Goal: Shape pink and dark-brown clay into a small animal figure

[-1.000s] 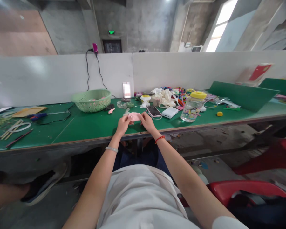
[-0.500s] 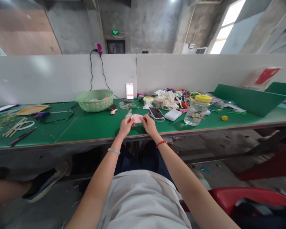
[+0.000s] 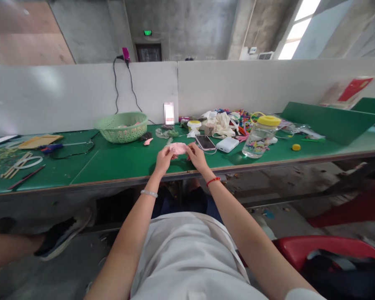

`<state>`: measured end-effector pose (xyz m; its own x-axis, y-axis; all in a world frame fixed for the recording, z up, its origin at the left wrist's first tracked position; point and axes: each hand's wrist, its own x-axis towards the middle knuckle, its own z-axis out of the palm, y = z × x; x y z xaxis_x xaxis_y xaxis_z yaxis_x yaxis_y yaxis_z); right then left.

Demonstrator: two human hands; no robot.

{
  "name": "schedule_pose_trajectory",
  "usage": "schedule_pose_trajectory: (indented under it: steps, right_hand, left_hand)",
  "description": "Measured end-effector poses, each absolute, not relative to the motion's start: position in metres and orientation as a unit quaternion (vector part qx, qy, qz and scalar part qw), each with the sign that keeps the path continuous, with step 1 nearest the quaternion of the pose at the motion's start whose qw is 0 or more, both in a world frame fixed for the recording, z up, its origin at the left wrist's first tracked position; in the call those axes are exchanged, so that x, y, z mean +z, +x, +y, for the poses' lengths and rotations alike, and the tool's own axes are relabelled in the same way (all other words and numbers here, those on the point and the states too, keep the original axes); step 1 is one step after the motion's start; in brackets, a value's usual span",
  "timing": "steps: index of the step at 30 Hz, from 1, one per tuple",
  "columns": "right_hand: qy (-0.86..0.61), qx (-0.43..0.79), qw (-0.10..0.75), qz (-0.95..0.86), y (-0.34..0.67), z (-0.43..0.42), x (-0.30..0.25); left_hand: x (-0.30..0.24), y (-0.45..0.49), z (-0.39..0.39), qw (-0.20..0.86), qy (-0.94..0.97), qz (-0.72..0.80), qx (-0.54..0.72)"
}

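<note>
Two pinched ends, one axis from left to right

Watching through the head view, I find the pink piece [image 3: 178, 148] directly between my left hand [image 3: 163, 159] and my right hand [image 3: 197, 157]. Its long axis runs crosswise, from the left fingertips to the right ones, and neither hand is nearer, since each touches an end. On the left, I see thumb and fingers closed to a pinch, with the pink edge between them. On the right, the fingers curl in and close on the other end; how deep that hold goes I cannot tell, because the hand covers it. Whether the underside touches the green tabletop [image 3: 125, 162] below the fingers is also unclear from here.

I judge that this crosswise line is what counts: pulling the hands apart would load the piece along its length, while tipping one wrist would twist it. Just beyond the right fingers lies a phone [image 3: 205, 142], with a white box [image 3: 228, 144] farther right. Beyond the left fingers, off to their left, I have a small pink scrap [image 3: 148, 142], and past that a green basket [image 3: 121, 132].
</note>
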<state>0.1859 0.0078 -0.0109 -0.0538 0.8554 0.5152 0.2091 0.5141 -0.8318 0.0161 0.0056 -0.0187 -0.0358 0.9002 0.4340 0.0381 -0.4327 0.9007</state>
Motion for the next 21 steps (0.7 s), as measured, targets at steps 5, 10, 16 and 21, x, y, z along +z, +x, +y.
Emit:
schedule_pose_trajectory:
  steps: [5, 10, 16, 21]
  right_hand:
    - [-0.395, 0.311, 0.571, -0.649, 0.1869, 0.0133, -0.0125]
    - [-0.393, 0.301, 0.558, -0.666, 0.1863, 0.0111, -0.0117]
    - [-0.397, 0.265, 0.551, -0.685, 0.1852, 0.0041, -0.0091]
    - [-0.4, 0.243, 0.552, -0.69, 0.1862, 0.0045, -0.0098]
  left_hand:
    - [-0.0203, 0.0172, 0.0079, 0.361, 0.597, 0.392, 0.6]
    - [-0.0205, 0.0185, 0.0095, 0.362, 0.595, 0.392, 0.601]
    - [-0.0192, 0.0207, 0.0084, 0.356, 0.59, 0.401, 0.604]
    - [-0.0175, 0.0221, 0.0076, 0.356, 0.596, 0.408, 0.593]
